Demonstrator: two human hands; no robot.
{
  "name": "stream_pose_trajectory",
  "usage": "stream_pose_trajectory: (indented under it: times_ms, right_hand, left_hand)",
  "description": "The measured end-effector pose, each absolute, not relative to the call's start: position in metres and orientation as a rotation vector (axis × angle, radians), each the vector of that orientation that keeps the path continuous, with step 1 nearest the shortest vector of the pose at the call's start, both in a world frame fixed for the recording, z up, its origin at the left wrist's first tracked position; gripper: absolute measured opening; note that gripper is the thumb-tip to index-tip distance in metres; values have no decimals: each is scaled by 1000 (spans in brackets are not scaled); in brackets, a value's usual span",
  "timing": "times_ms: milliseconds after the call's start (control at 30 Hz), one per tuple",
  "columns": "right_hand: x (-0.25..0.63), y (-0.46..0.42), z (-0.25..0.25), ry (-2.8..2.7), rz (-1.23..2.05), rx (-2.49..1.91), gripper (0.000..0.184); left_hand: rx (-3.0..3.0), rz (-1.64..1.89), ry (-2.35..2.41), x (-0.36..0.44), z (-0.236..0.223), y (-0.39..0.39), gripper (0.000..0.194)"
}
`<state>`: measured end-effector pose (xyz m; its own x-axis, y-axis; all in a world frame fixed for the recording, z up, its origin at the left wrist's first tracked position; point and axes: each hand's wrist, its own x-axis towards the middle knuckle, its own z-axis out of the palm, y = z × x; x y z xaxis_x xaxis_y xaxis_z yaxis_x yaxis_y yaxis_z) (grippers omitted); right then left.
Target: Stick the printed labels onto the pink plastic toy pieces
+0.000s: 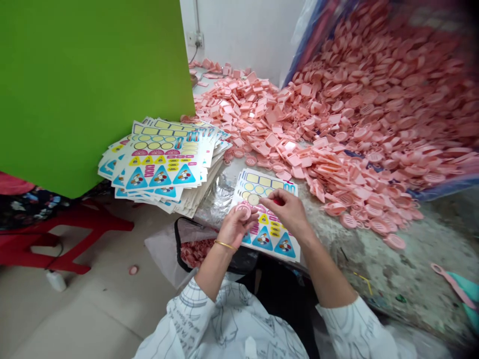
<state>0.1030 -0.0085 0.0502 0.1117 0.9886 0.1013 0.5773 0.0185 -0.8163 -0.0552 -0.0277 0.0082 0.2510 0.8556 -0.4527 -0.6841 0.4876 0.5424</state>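
My left hand [236, 225], with a gold bangle at the wrist, is closed on a small round pink plastic piece [244, 212]. My right hand [287, 212] pinches at the edge of a round pale yellow sticker [253, 199], just above the pink piece. Something red shows by its fingers, too small to name. Beneath both hands lies a sticker sheet [262, 238], printed with yellow shapes and blue triangles. Part of it is hidden by my hands.
A thick stack of sticker sheets [160, 159] sits at the left, beside a green panel [90, 89]. Pink plastic pieces [269, 124] heap across the table and spill from a blue-edged container [445, 189]. A bag [196, 253] hangs below the table edge; a red stool [75, 249] stands left.
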Motion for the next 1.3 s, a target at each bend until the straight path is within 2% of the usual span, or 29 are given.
stream_pose_trajectory:
  times_ms: [67, 200, 333, 1300]
  right_hand:
    - [105, -24, 55, -1671, 625, -1662, 31]
    - [104, -38, 58, -1848, 461, -1608, 27]
    - [100, -39, 56, -1913, 432, -1611, 25]
    - [94, -43, 40, -1904, 514, -1722, 28]
  left_hand:
    - [209, 1049, 694, -58, 13, -31, 21]
    - [169, 1040, 618, -57, 22, -40, 42]
    - [164, 1054, 601, -54, 27, -46, 47]
    - [68, 1136, 677, -46, 21, -52, 36]
